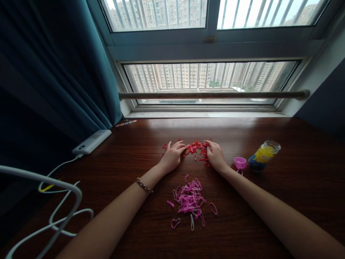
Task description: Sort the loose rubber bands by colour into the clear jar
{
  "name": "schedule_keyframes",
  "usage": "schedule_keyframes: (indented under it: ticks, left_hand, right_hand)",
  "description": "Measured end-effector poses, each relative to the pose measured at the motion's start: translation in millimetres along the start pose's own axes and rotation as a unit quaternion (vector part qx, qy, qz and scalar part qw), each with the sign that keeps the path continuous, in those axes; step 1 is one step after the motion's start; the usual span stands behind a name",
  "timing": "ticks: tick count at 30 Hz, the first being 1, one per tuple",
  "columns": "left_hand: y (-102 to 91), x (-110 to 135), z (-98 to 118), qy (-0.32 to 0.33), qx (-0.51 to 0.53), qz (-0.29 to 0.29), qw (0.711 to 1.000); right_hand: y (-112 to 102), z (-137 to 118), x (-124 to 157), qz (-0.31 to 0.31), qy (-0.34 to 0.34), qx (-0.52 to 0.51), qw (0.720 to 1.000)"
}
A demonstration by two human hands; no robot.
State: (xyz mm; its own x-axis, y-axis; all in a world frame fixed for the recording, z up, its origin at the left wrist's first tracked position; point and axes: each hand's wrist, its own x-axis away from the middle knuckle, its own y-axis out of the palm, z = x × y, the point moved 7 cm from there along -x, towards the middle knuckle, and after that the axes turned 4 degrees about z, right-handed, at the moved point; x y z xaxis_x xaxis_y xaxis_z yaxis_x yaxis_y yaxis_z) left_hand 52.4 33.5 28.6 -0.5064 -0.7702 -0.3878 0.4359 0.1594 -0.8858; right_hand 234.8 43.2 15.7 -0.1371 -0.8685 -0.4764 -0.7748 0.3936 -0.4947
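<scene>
At nine o'clock from the heap of pink bands [190, 199] on the brown tabletop [151, 233], a white cable [40, 176] looped; a white device [93, 141] lay at ten o'clock. At eleven, the left hand [171, 158] rested with its thumb apart from its loosely bent fingers, their tips at the left edge of the red pieces [196, 146]. Whether they pinched any could not be told. A few strays lay left of that thumb. The main red scatter sat at twelve o'clock, between both hands. Handling such light bits well seemed to call for low fingers, slow, even pressure from both sides, and care for the strays. Forearms were best kept wide of the pink heap. At one o'clock, the right hand [215, 154] curved its fingers together against the scatter's right side; a pinch there could not be made out either. At two o'clock, a pink cup [240, 163] stood just beside the right forearm, with a glass jar [264, 155] beyond, which a sideways sweep could knock.
</scene>
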Motion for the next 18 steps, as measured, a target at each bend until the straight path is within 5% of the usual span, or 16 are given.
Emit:
schedule_keyframes:
  ticks: [7, 13, 18]
  left_hand:
    - [-13.7, -1, -1, 0.0, 0.011, 0.086, 0.996]
    - [-22.5, 1, -10, -0.047, 0.025, 0.148, 0.988]
    - [-24.9, 2, -9, -0.061, 0.028, 0.161, 0.985]
  right_hand:
    - [-7, -7, 1, 0.003, 0.001, -0.029, 1.0]
    - [9, -52, 19, -0.13, -0.198, 0.0, 0.972]
    - [18, -56, 26, -0.166, -0.226, 0.065, 0.958]
